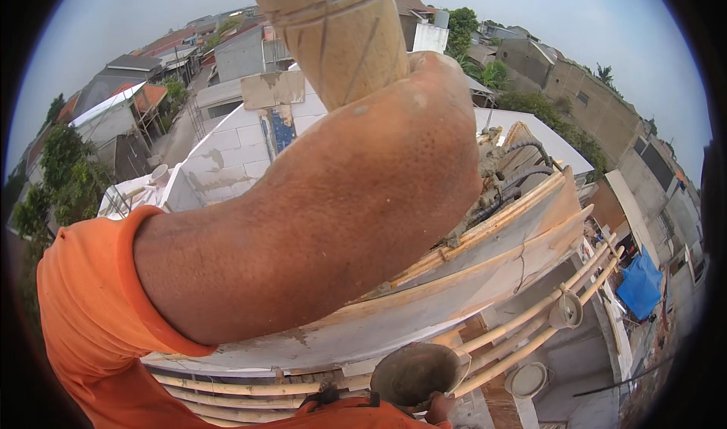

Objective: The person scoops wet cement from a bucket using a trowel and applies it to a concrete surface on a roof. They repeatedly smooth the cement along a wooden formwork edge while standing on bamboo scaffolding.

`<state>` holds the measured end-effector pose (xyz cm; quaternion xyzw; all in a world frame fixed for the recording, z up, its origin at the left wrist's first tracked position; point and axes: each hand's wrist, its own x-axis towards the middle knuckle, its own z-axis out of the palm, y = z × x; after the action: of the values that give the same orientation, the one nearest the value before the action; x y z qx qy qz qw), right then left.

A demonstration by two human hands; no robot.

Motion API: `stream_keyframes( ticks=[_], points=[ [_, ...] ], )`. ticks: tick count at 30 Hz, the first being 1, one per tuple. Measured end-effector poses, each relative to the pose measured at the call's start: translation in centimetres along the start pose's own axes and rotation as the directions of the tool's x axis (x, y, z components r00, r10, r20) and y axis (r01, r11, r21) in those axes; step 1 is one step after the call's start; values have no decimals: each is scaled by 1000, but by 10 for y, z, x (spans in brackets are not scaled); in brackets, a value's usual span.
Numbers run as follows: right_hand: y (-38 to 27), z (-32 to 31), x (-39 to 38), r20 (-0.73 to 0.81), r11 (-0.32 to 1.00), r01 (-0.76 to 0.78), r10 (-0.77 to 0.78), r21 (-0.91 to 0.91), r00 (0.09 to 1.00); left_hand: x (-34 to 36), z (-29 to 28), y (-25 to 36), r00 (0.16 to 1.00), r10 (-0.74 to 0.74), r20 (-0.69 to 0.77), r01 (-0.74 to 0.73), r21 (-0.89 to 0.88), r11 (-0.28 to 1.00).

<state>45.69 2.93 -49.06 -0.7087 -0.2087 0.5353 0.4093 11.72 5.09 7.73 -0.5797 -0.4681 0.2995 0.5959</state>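
Note:
My left arm, in an orange sleeve, crosses the middle of the view very close up. My left hand (443,103) is closed round a pale tapered wooden handle (341,43) with scored lines. Its fingers are mostly hidden, and the tool's other end lies outside the view. Low in the view, my right hand (439,408) is closed at the rim of a mortar-smeared bucket (413,374), whose round mouth faces up. Beyond my left hand, grey wet mortar and dark rebar (522,175) lie along the top of a board formwork (485,258).
Bamboo poles (522,330) run below the formwork at the right, with a small bucket (566,312) by them. A pale bucket (528,380) stands lower down. White block walls (223,156) rise at the left. A blue tarp (640,283) hangs far right; rooftops lie far below.

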Motion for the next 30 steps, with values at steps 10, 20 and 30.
stream_keyframes(
  ticks=[10, 20, 30],
  points=[
    [50, -8, 57, 15, 998, 37, -36, -41, 999, -11, -4, -61, 880, -433, -195, 184, -701, 689],
    [31, -13, 26, -100, 998, 22, -28, -59, 995, 57, 14, -20, 570, -808, -149, -537, -812, -229],
    [35, -14, 11, -174, 998, 27, -35, -48, 984, 69, 15, -34, 677, -683, -273, -438, -896, -76]
  ],
)
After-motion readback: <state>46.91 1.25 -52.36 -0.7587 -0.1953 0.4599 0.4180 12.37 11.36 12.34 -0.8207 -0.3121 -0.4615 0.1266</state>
